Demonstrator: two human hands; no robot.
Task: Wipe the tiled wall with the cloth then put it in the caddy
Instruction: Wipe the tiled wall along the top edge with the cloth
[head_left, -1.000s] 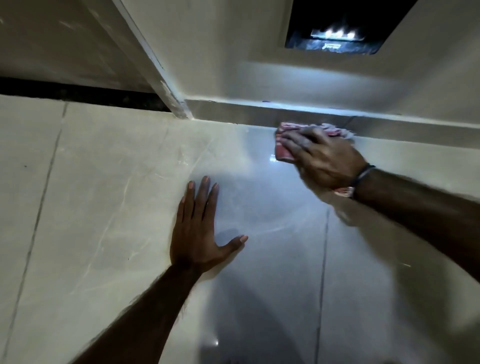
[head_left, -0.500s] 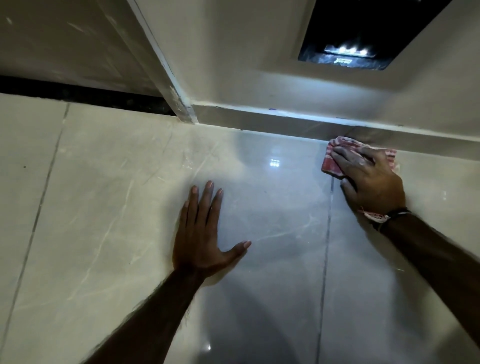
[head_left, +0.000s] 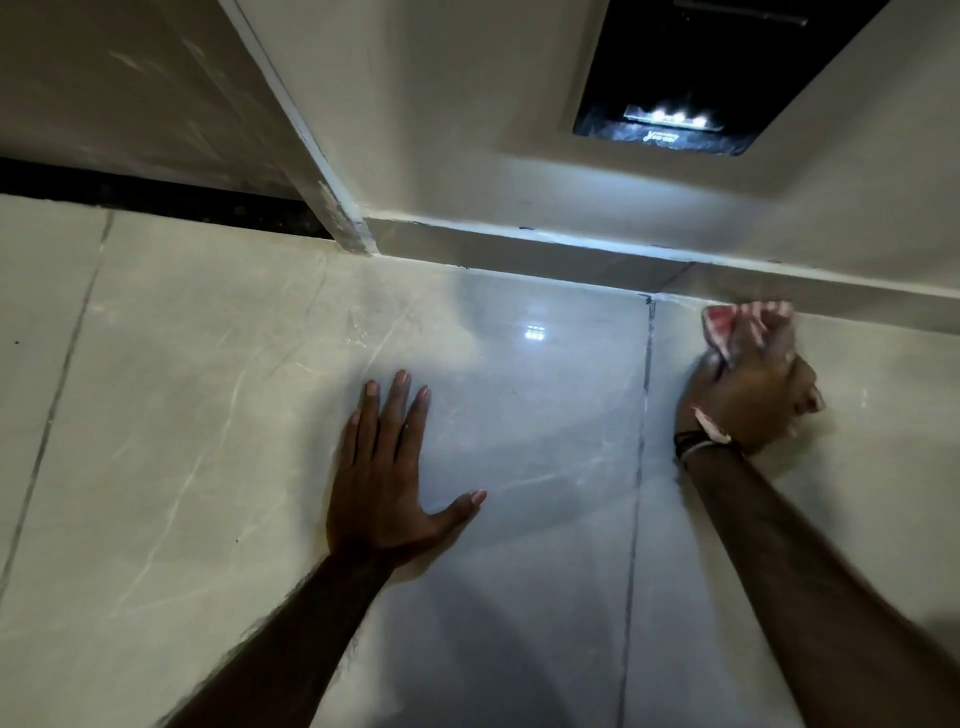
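The tiled wall fills the view, pale glossy tiles with grey veins and thin grout lines. My right hand presses a red-and-white striped cloth against the top of the wall at the right, just under the ledge; the hand is blurred and hides most of the cloth. My left hand lies flat on the wall near the middle, fingers spread, holding nothing. No caddy is in view.
A pale plaster ledge runs along the top of the tiles. Above it a dark recess holds a small lit lamp, whose glare reflects on the tile. A white beam slants up to the left.
My right hand has slid the cloth to the right along the top of the wall, crossing the vertical grout line. My left hand has stayed flat in place.
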